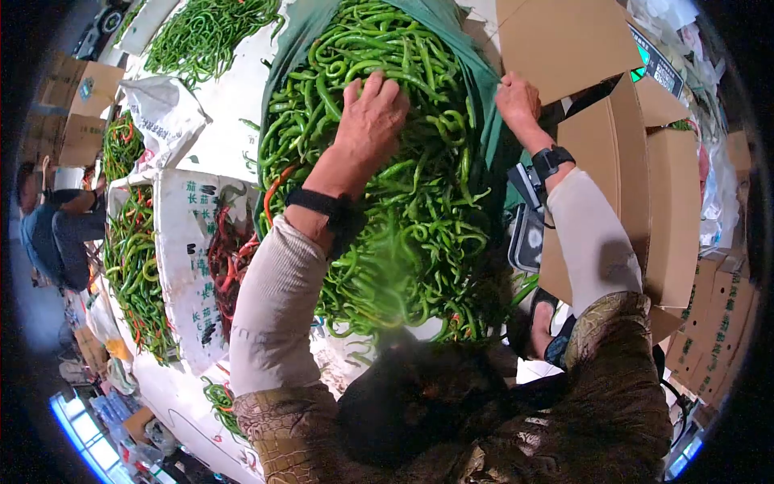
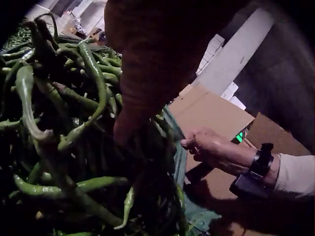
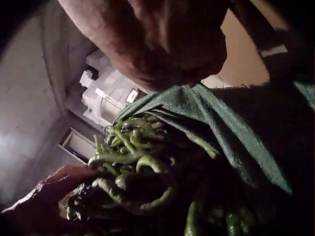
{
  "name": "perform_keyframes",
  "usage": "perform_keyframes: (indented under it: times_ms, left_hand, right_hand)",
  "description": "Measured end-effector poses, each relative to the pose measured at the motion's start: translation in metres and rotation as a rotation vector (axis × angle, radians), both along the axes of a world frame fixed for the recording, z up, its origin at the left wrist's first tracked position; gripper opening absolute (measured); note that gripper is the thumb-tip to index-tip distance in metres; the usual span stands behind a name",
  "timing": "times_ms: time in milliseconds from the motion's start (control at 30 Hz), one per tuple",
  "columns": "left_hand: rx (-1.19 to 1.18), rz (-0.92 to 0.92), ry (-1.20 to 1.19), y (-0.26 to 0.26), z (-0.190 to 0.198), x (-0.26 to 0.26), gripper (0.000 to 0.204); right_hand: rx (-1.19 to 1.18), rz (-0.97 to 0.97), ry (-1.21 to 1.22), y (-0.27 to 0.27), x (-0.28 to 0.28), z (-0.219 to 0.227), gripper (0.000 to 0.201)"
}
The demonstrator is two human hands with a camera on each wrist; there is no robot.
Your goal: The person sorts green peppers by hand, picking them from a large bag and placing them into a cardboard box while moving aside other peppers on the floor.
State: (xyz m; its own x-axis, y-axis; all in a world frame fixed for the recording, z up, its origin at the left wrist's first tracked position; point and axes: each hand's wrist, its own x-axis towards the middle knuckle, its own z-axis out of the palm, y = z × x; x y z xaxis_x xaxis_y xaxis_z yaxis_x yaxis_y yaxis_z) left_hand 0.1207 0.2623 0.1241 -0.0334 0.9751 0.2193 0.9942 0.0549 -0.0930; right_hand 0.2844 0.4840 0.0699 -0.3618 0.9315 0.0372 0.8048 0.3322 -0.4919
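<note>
Long green chili peppers [image 1: 403, 194] lie in a big heap on a green cloth [image 1: 488, 105], whose edges rise along both sides. My left hand [image 1: 371, 117] rests on the upper part of the heap, fingers pointing down among the peppers. In the left wrist view its dark fingers reach in between curled peppers [image 2: 91, 93], and the fingertips are hidden. At the heap's right edge my right hand [image 1: 518, 101] pinches the border of the cloth. Folds of that cloth [image 3: 197, 105] hang from the fingers in the right wrist view. One reddish-orange pepper [image 1: 276, 194] lies near the left wrist.
An open cardboard box [image 1: 601, 169] stands right beside the right forearm. To the left are a white printed box [image 1: 184, 266], dark red peppers [image 1: 230, 262] and more mixed peppers [image 1: 133, 266]. Another green pile [image 1: 210, 36] lies at the back left. A person [image 1: 56, 234] is at far left.
</note>
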Motion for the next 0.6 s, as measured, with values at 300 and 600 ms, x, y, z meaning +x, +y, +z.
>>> perform_keyframes:
  times_ms: [300,600]
  left_hand:
    - [-0.11,-0.017,0.137,-0.034,-0.007,0.056,0.031]
    - [0.038,0.041,0.029,-0.092,-0.022,0.079,0.038]
  right_hand:
    - [-0.039,0.047,0.042,0.006,0.006,-0.006,0.019]
    - [-0.043,0.038,0.037,0.004,0.006,-0.008,0.017]
